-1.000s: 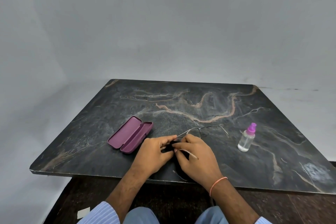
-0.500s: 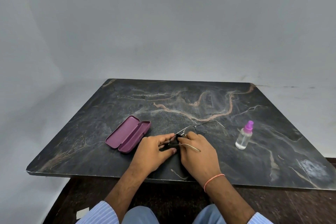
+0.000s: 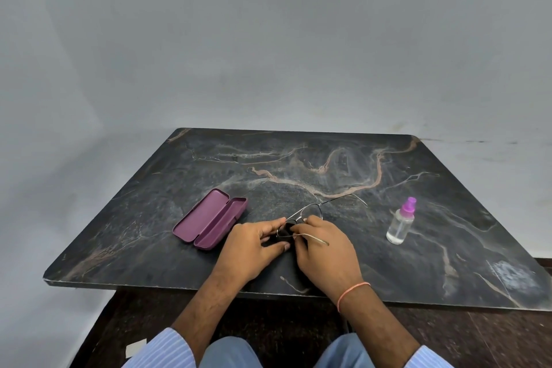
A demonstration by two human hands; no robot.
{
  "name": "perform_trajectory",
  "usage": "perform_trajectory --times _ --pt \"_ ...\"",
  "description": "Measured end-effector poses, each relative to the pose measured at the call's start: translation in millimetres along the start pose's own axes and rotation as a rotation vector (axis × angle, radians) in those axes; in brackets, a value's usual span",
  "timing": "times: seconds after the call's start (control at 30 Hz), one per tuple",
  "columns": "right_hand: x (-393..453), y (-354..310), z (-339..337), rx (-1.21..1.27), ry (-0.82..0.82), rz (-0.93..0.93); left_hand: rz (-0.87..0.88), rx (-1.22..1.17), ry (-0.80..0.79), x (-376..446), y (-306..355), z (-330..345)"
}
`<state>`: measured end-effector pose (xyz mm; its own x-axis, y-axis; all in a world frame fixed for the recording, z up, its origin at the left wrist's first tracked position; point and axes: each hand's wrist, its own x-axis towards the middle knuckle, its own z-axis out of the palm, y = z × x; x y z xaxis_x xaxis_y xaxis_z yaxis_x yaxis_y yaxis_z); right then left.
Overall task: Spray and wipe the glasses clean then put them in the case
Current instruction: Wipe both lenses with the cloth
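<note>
Gripping glasses [image 3: 310, 212] near table [image 3: 149, 275] edge, both hands

Wire-framed glasses [image 3: 310, 213] above the table; open purple case [image 3: 210, 222] left, spray bottle [image 3: 401, 224] (upright) right.

Single head-worn wide-angle view, looking forward and steeply down from above the seated person's lap, dark veined stone tabletop [image 3: 298, 164] filling the middle, its near edge close below, pale grey wall [image 3: 268, 39] beyond, forearms entering from the bottom edge
</note>
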<state>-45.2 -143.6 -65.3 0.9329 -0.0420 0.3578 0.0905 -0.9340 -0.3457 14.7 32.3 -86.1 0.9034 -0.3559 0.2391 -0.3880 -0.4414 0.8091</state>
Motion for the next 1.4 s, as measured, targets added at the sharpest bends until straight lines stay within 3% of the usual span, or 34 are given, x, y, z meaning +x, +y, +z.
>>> perform_trajectory --times 0.1,0.3,0.53,0.87,1.17,1.4 --pt "-1 -2 0 -0.037 -0.002 -0.004 -0.001 0.007 0.000 -1 0 -1" --pt "0 1 -4 0.135 -0.084 -0.013 -0.009 0.005 -0.009 0 -3 0" --pt "0 0 -4 -0.046 0.003 0.026 -0.003 -0.006 -0.001 -1 -3 0" --pt "3 -8 -3 0.094 -0.032 -0.009 0.009 0.033 -0.004 0 -2 0" --pt "11 -7 -1 -0.024 -0.036 0.046 0.018 0.062 -0.011 0 -3 1" --pt "13 -4 3 0.176 -0.024 0.036 0.017 0.116 0.004 4 -5 1"
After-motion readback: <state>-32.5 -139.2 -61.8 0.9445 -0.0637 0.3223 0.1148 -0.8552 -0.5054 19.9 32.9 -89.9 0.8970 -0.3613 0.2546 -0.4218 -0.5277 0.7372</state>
